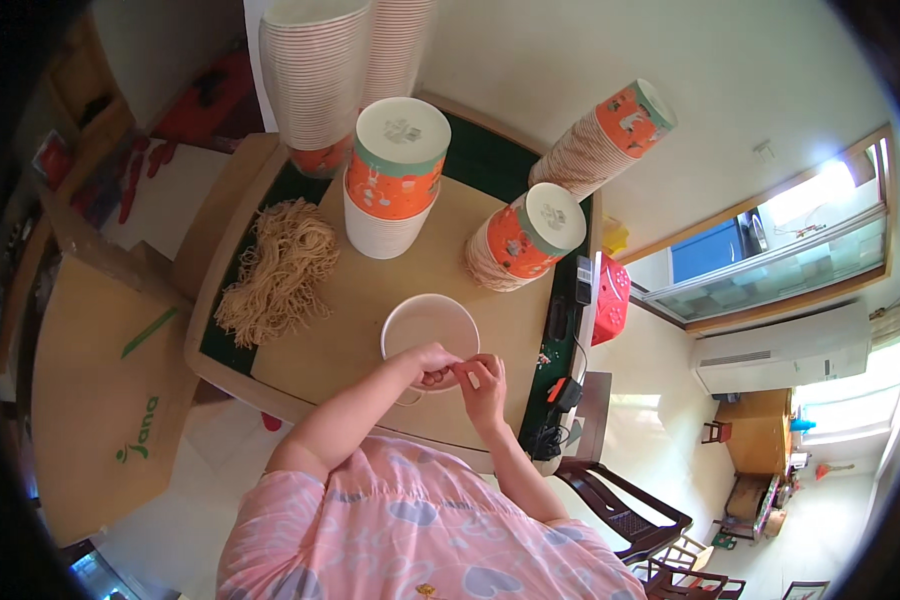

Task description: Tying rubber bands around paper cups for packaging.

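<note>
A white paper bucket (430,325) stands with its mouth up near the front of the table. Over its near rim my left hand (430,364) and my right hand (484,388) meet, fingertips pinched together. A thin beige cord (408,400) loops out beneath my left hand; the part between my fingers is mostly hidden. Left of the bucket lies a loose heap of beige cords (282,270). Beyond it stands an upside-down stack of orange and green printed buckets (395,190), with another such stack (522,240) to the right.
Tall stacks of nested buckets rise at the back left (315,80) and back right (610,135). Along the table's right edge lie a black device (583,280) and an orange-and-black gadget (564,394) with cables. An open cardboard box (100,400) stands left; a dark chair (625,510) stands right.
</note>
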`<state>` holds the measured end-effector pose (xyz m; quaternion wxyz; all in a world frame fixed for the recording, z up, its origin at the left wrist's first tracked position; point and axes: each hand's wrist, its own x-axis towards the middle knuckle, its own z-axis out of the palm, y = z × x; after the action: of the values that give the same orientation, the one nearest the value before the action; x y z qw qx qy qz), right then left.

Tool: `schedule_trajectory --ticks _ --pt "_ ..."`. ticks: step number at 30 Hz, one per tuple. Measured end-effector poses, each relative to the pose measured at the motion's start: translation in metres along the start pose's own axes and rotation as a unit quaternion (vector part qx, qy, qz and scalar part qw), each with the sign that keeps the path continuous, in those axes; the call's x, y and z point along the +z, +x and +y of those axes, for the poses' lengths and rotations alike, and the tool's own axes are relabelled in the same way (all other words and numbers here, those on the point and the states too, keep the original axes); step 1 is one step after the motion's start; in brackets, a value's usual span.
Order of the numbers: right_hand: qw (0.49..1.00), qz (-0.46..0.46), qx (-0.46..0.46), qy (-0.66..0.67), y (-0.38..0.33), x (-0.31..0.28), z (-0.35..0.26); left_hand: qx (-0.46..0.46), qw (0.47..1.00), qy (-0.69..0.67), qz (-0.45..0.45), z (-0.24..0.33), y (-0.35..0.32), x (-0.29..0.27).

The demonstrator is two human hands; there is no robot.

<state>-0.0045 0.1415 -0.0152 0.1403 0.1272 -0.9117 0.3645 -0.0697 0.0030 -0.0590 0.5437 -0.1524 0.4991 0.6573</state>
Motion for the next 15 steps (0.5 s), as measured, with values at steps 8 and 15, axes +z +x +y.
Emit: schedule_trajectory --ticks 8,15 --pt "0.996 0.010 0.062 0.070 -0.006 0.001 -0.001 0.008 0.994 -0.106 -0.041 -0.014 0.018 -0.015" --pt "0.950 0.038 0.212 0.228 -0.011 0.007 0.014 0.027 0.964 -0.238 -0.114 -0.016 0.005 0.000"
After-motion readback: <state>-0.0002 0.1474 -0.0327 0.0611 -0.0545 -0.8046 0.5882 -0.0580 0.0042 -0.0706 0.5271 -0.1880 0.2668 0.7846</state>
